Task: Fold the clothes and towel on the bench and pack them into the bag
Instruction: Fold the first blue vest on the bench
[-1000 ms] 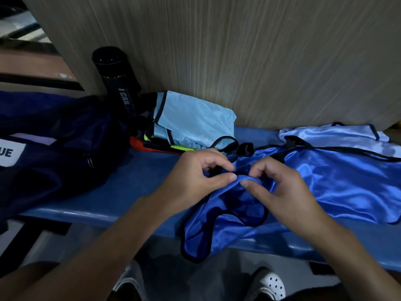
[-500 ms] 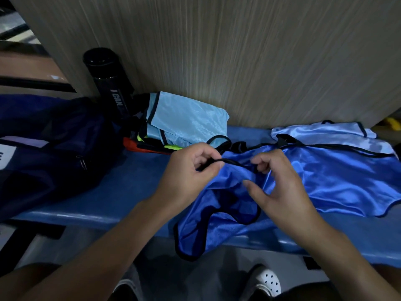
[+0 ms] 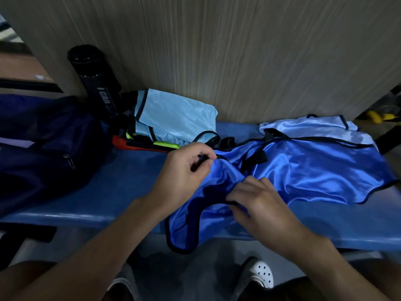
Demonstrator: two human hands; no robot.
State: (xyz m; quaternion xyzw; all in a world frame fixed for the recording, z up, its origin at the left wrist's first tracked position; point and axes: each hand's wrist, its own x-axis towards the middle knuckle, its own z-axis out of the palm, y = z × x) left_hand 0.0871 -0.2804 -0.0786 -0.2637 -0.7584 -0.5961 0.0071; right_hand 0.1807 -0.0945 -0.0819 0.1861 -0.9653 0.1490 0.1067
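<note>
The left grip pinches the black trim of the blue vest; the right grip curls on its fabric nearer the table's front edge. The vest lies toward the table's right end, one flap hanging over the front. A folded pile sits at the back edge, the bag at the left end.

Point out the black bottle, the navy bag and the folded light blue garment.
Black cylindrical bottle point(image 3: 96, 83), head view, body below the cap.
Dark navy fabric bag point(image 3: 43, 148), head view, side panel beside the zip.
Folded light blue mesh garment point(image 3: 175, 118), head view, top face.
</note>
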